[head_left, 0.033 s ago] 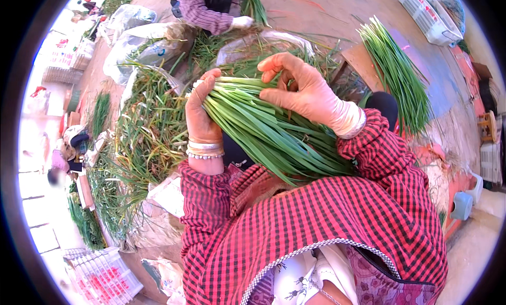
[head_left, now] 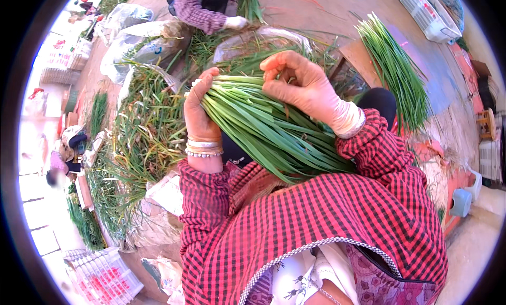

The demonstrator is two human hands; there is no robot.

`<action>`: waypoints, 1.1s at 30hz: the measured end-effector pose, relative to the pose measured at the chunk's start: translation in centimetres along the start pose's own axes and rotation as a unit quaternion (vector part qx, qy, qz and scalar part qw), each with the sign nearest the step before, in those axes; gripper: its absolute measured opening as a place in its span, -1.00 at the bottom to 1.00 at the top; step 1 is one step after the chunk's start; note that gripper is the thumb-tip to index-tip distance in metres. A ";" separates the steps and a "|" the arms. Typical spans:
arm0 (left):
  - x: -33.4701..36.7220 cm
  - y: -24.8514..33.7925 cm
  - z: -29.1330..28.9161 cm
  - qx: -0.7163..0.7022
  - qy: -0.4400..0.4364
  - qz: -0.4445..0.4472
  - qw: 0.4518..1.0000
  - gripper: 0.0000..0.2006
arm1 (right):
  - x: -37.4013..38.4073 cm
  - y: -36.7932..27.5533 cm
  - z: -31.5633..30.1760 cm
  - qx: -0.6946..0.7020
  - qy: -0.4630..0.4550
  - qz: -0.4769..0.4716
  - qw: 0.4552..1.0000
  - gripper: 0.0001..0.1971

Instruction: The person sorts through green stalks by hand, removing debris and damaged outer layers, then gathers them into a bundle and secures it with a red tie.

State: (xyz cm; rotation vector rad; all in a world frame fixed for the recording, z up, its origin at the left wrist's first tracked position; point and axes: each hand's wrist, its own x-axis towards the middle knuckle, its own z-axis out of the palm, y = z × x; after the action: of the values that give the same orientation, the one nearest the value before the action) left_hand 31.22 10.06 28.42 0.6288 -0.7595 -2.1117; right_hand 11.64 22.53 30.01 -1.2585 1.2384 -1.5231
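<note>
Left hand: one, closed round the pale stalk ends of the bunch, thumb uppermost; bangles at the wrist. Right hand: one, half-curled over the upper side of the bunch, forefinger bent and raised, thumb low against the leaves; whether a strand is pinched between them cannot be told.

Bunch: long green leaves, held slantwise above the lap, pale ends upper left, tips falling toward the right sleeve. The grip at the pale ends presumably keeps the stalks together and lets the leaves fan out within the right hand's reach.

Heap: loose leaves, green and yellowed, to the left of the left hand, apparently kept apart from the neater bunches.

Second bunch: right of the knee, pale ends away from the person, stalks roughly aligned, probably so laid to stay orderly.

Bags: clear plastic, beyond the heap.

Co-worker's hand: pale-gloved, at far side, beside further leaves.

Crate: white, far right.
</note>
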 end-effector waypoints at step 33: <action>-0.4 0.1 2.2 0.172 -0.031 0.069 0.982 -0.78 | 6.6 -1.9 1.0 -0.138 -0.195 -0.057 0.969 -0.74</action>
State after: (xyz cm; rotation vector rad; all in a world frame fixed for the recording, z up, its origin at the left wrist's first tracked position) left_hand 30.11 10.96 30.09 0.6722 -1.1849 -1.8947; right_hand 11.35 16.38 33.26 -1.7414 1.1541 -1.1274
